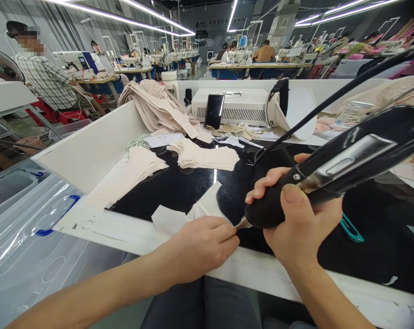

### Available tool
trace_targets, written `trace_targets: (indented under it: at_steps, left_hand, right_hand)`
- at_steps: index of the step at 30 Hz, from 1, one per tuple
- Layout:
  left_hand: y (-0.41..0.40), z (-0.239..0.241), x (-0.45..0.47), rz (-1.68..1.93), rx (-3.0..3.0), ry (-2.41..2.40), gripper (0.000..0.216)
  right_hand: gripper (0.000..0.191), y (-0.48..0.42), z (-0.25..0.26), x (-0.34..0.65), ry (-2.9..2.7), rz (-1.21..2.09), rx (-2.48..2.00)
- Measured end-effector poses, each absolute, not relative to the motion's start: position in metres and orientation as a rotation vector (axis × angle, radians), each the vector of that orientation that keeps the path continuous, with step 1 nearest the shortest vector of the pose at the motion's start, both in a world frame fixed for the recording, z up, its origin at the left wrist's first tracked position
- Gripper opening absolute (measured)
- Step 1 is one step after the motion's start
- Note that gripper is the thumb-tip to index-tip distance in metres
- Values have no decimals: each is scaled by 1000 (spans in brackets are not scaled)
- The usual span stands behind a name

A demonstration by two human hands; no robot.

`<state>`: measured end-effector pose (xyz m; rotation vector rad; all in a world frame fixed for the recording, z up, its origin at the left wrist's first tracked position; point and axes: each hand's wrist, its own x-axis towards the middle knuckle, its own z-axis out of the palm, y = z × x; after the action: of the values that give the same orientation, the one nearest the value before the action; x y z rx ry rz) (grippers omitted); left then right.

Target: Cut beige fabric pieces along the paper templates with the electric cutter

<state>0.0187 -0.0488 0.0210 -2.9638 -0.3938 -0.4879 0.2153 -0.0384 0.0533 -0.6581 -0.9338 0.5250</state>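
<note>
My left hand (207,244) is closed in a pinch at the near edge of a cream-white cut fabric piece (207,205), which lies bent on the black table surface. Wrapped around a black hand-held tool (330,169) is my right hand (303,224); the tool has a rounded end, a silver metal part along its side and reaches to the upper right. Its exact kind is unclear. A small pale, thin bit (243,223) shows between the left fingertips and the tool's rounded end; I cannot tell which it belongs to.
Stacks of cream fabric pieces (207,155) lie beyond the hands. A teal thread snipper (352,228) rests right of my right hand. A black cable (316,109) crosses the table. Behind stand a phone (214,111), a white vented box (244,107) and a low white board (93,141).
</note>
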Motion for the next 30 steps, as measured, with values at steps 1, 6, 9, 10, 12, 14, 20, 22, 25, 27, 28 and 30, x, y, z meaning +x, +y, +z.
trace_targets:
  at_steps: [1, 6, 9, 10, 12, 14, 20, 22, 25, 27, 28, 30]
  left_hand:
    - [-46, 19, 19, -493, -2968, -362, 25]
    - [-38, 9, 14, -486, -2994, -373, 29]
    - [-37, 4, 10, -500, -3007, -454, 25]
    - [-37, 3, 10, -511, -3006, -471, 24]
    - [-36, 1, 9, -539, -2993, -494, 21]
    - [-37, 1, 8, -567, -2974, -490, 19]
    - [-39, 5, 8, -545, -2959, -507, 21]
    - [-39, 5, 8, -520, -2965, -526, 19]
    - [-39, 4, 8, -524, -2974, -537, 17]
    - [-39, 3, 6, -545, -2976, -544, 18]
    - [-39, 2, 6, -551, -2974, -553, 20]
    - [-39, 2, 4, -556, -2969, -588, 23]
  right_hand:
    - [59, -39, 53, 215, -934, 529, -662]
    - [57, -40, 55, 215, -920, 542, -643]
    - [58, -40, 55, 215, -918, 540, -655]
    - [59, -40, 55, 215, -911, 544, -661]
    - [61, -40, 56, 215, -894, 550, -670]
    - [61, -40, 57, 215, -877, 551, -675]
    - [43, -38, 56, 214, -907, 509, -645]
    - [42, -38, 55, 214, -917, 505, -637]
    - [47, -38, 56, 213, -899, 518, -646]
    - [47, -38, 58, 213, -889, 518, -660]
    - [47, -38, 58, 212, -883, 514, -664]
    - [49, -38, 58, 212, -865, 509, -669]
